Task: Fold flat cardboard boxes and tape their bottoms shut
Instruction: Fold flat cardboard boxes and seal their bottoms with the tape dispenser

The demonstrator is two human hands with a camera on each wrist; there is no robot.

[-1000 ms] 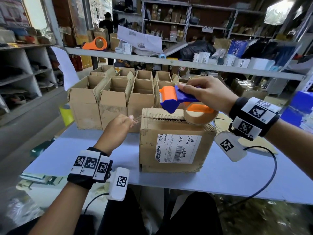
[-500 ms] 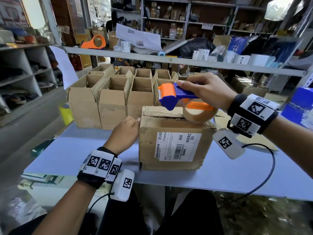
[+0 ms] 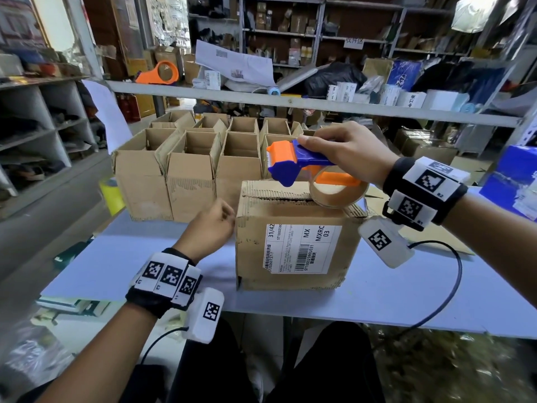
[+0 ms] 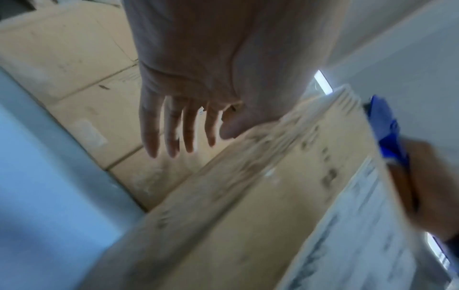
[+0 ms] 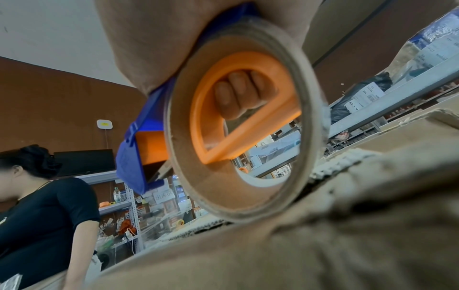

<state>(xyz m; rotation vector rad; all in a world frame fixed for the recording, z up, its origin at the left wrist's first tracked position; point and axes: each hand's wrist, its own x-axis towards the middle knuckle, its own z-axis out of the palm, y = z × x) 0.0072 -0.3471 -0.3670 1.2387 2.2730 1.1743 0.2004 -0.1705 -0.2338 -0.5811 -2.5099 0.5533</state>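
A brown cardboard box (image 3: pixel 296 237) with a white label stands on the pale blue table (image 3: pixel 406 301), its closed flaps facing up with a gap along the seam. My right hand (image 3: pixel 348 152) grips a blue and orange tape dispenser (image 3: pixel 290 161) just above the box top, the brown tape roll (image 3: pixel 337 190) close to the flaps. In the right wrist view my fingers (image 5: pixel 238 94) curl through the orange handle inside the roll (image 5: pixel 248 198). My left hand (image 3: pixel 215 222) rests at the box's upper left edge; in the left wrist view its fingers (image 4: pixel 174 133) are straight and the thumb touches the box (image 4: pixel 248 215).
Several open-topped folded boxes (image 3: pixel 189 170) stand in rows behind the box. Flat cardboard (image 3: pixel 430 239) lies at the right on the table. A grey shelf rail (image 3: pixel 290 101) crosses above, with an orange dispenser (image 3: pixel 158 72) on it. Another person (image 5: pixel 44 206) stands nearby.
My left hand has moved right, from a pinch a little away from the box to resting against its upper left edge. The right hand with the dispenser has stayed over the box top.
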